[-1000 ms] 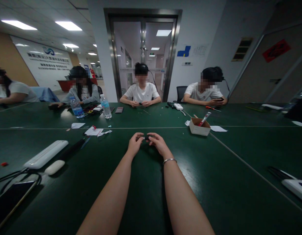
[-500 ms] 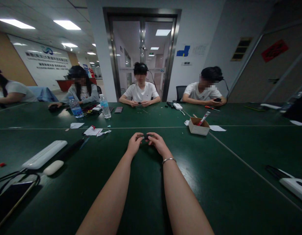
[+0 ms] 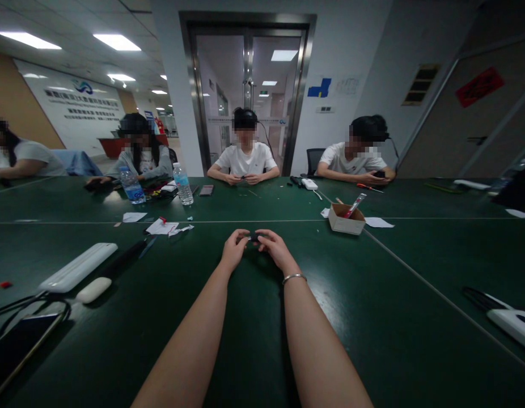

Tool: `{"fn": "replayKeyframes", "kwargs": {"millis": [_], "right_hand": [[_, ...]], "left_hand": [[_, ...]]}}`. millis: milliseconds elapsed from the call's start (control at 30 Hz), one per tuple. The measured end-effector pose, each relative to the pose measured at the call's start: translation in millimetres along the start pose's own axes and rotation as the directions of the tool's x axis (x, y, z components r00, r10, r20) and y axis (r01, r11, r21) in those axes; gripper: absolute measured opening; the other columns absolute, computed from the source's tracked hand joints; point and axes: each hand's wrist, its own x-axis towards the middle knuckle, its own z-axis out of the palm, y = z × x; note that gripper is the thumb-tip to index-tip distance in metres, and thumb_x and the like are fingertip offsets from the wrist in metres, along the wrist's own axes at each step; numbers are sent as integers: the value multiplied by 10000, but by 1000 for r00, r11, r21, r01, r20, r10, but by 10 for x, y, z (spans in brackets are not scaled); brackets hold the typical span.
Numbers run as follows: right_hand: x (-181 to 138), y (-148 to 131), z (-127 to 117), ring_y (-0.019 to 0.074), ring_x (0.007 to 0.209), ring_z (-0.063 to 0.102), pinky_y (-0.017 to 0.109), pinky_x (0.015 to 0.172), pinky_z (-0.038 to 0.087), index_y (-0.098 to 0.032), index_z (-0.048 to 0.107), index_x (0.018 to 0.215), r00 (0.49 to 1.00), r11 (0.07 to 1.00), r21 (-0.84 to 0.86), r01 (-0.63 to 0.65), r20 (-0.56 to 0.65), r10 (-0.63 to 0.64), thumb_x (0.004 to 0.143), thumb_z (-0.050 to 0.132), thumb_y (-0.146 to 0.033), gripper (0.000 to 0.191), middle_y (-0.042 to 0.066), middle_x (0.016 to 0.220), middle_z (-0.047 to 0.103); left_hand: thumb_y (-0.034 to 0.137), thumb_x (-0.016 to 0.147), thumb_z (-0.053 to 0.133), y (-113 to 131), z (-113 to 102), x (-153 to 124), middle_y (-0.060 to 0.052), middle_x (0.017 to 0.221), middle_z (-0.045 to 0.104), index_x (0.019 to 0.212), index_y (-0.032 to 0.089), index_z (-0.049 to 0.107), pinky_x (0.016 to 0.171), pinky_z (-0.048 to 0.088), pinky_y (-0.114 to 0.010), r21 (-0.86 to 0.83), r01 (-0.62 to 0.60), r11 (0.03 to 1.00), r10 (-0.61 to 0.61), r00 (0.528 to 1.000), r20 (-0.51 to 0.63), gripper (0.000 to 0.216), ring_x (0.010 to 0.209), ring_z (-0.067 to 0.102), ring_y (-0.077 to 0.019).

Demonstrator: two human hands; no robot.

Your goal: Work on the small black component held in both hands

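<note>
Just above the green table (image 3: 256, 317), a small black object (image 3: 254, 237) is held between my two hands. Its kind is too small to make out; a light or shiny bit shows at its left end. My left hand (image 3: 235, 249) pinches that left end with thumb and fingers. From the other side, my right hand (image 3: 274, 247) grips the dark body with its fingertips, and a silver bangle is on that wrist. The fingers partly hide the object.
A cardboard box (image 3: 346, 221) stands ahead to the right. Paper scraps (image 3: 162, 226) and two water bottles (image 3: 183, 186) are ahead to the left. A white power bank (image 3: 79, 267), a white case (image 3: 93, 290) and a phone (image 3: 22, 351) lie at left. Several people sit opposite.
Both hands stay in nearly the same place, still holding the small black object. A little more of its light left end seems to show.
</note>
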Motion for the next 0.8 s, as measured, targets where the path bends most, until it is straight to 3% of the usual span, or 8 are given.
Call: {"fn": "replayKeyframes", "kwargs": {"millis": [200, 400, 533, 800], "right_hand": [[3, 16, -1, 126, 600, 607, 244, 578, 438, -203, 679, 981, 1000, 1000, -11, 5, -4, -5, 642, 752, -327, 369, 8, 694, 697], [18, 29, -14, 115, 548, 582, 258, 584, 443, -203, 674, 982, 1000, 1000, 8, 3, -15, -2, 637, 755, -354, 385, 10, 705, 698], [16, 16, -9, 115, 540, 581, 260, 582, 442, -207, 671, 973, 1000, 1000, 9, -5, -13, 6, 631, 757, -357, 383, 10, 703, 698], [10, 15, -12, 114, 545, 583, 265, 587, 453, -211, 673, 986, 1000, 1000, 8, -4, -7, 4, 642, 751, -360, 383, 6, 711, 692]], "left_hand": [[387, 862, 501, -25, 19, 12, -21, 745, 599, 973, 172, 627, 568, 440, -216, -10, -14, 1000, 14, 1000, 10, 273, 678, 572, -130], [331, 827, 558, -10, 14, 5, -57, 954, 634, 1056, 191, 623, 603, 471, -222, 0, 3, 1000, -3, 1000, -7, 276, 734, 589, -128], [265, 791, 587, -8, 10, 6, -58, 972, 631, 1064, 188, 622, 629, 483, -234, -2, -12, 1000, 12, 1000, -15, 286, 763, 596, -136], [384, 855, 530, 0, -4, -12, -44, 923, 646, 1014, 210, 637, 610, 461, -220, -8, -38, 999, 39, 999, 17, 259, 786, 596, -143]]}}
